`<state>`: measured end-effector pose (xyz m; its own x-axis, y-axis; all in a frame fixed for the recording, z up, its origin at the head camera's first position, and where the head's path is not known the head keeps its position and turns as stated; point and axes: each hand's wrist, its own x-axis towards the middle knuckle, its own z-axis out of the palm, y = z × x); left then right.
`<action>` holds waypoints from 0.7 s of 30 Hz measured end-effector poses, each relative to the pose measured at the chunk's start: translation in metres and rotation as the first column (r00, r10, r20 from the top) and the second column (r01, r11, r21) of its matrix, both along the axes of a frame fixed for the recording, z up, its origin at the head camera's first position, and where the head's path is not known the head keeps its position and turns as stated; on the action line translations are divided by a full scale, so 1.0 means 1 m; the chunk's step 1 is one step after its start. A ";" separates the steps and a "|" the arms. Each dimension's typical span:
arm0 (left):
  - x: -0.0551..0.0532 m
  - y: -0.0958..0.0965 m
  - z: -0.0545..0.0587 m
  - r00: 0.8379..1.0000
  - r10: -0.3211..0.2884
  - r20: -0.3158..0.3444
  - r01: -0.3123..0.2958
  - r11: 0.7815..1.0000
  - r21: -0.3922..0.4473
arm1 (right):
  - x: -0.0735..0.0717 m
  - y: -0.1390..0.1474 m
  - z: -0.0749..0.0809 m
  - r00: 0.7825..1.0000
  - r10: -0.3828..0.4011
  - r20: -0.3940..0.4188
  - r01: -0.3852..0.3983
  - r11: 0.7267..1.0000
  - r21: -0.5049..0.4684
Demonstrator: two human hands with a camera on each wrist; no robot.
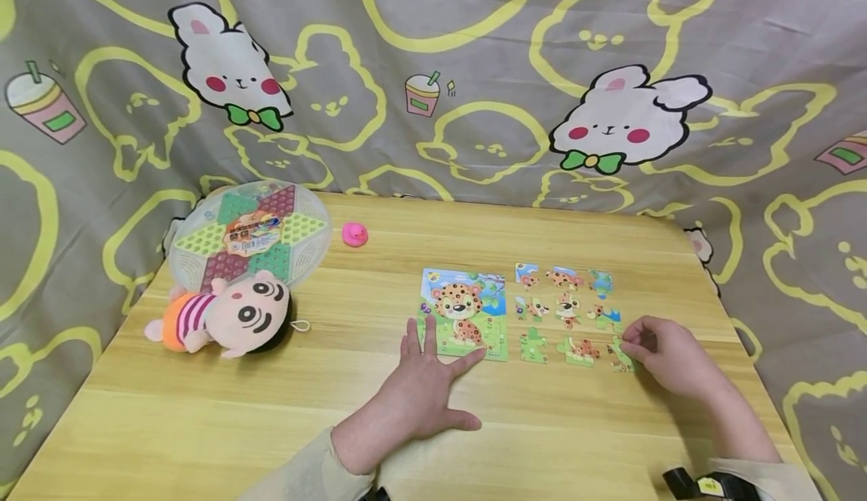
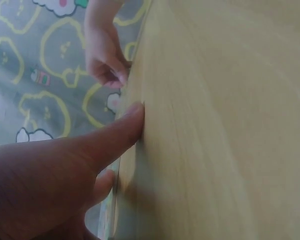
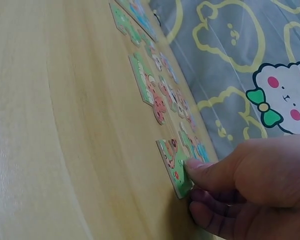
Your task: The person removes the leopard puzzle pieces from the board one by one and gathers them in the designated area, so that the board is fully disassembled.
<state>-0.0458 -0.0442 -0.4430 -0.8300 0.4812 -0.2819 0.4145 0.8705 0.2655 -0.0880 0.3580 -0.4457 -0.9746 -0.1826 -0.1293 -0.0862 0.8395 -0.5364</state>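
Observation:
My left hand point(image 1: 423, 392) rests with fingers spread, its fingertips over the lower part of a square leopard picture board point(image 1: 493, 305). In the left wrist view its thumb point(image 2: 122, 127) is stretched out close over the tabletop. To the right of the board, leopard jigsaw pieces point(image 1: 581, 349) lie in three spaced rows of three. My right hand point(image 1: 670, 358) pinches the green corner jigsaw piece point(image 3: 177, 172) at the near right of these rows. Its thumb point(image 3: 205, 172) lies on the piece's edge, with the other fingers curled beside it.
A round Chinese checkers board point(image 1: 314, 223) lies at the back left, with a plush doll point(image 1: 217, 317) in front, overlapping its near edge. A small pink duck point(image 1: 354, 234) sits beside the board. A patterned curtain point(image 1: 474, 72) hangs behind the wooden table point(image 1: 542, 433).

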 end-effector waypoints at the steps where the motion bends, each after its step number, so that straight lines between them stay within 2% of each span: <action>1: 0.000 0.000 0.000 1.000 0.001 0.001 -0.001 1.000 -0.001 | 0.000 0.000 0.000 1.000 -0.001 0.000 0.001 1.000 -0.004; 9: -0.002 0.001 -0.001 1.000 -0.006 -0.012 0.006 1.000 0.002 | 0.000 0.000 0.004 1.000 -0.009 -0.008 0.008 0.998 -0.059; 15: -0.003 0.002 -0.005 1.000 -0.005 -0.016 0.005 1.000 0.005 | -0.003 -0.005 0.013 0.997 0.024 -0.075 -0.030 0.996 -0.085; 18: -0.005 0.001 -0.005 1.000 0.016 0.005 -0.017 0.999 0.047 | -0.005 -0.008 0.018 0.993 0.060 -0.104 -0.069 0.993 -0.094; 21: -0.008 -0.005 0.001 0.999 0.039 0.002 -0.039 0.993 0.112 | -0.006 -0.013 0.022 0.981 0.088 -0.174 -0.109 0.987 -0.120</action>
